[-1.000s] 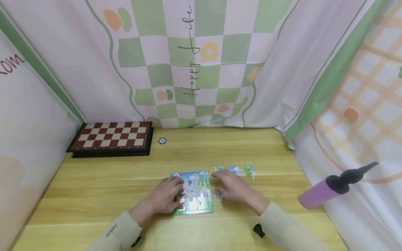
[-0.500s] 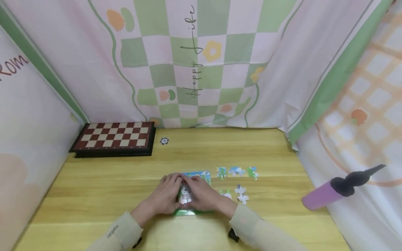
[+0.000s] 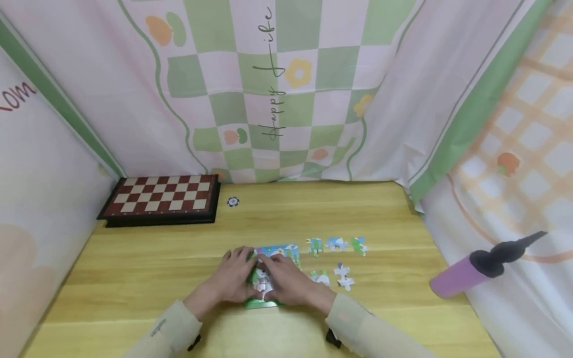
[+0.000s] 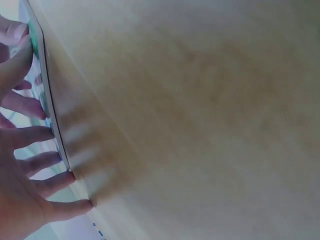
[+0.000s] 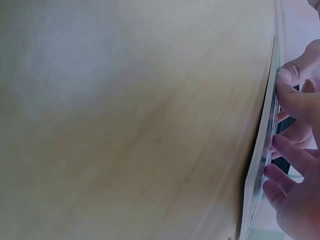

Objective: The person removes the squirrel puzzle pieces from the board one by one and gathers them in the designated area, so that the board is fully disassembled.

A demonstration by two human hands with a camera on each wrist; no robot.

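A jigsaw puzzle board (image 3: 261, 303) with a printed cartoon picture lies on the table before me, partly covered by both hands. My left hand (image 3: 232, 278) lies along its left side, fingers spread, fingertips down at the board's edge; the left wrist view shows the fingers (image 4: 45, 185) well apart. My right hand (image 3: 291, 281) reaches over the board's right part, with bent fingertips (image 5: 275, 172) touching the picture surface. No piece shows between its fingers. The index fingers of the two hands nearly meet near the top of the board.
Loose puzzle pieces lie right of the board: a blue-white piece (image 3: 336, 243), a green piece (image 3: 359, 245), a grey-white piece (image 3: 343, 277) and others. A chessboard (image 3: 163, 196) sits back left beside a small round chip (image 3: 233, 201). A purple hand pump (image 3: 458, 278) is at right.
My right hand has moved left from the loose pieces onto the board, uncovering them. In the last half second both hands have shifted only slightly; the left stays at the board's left side.
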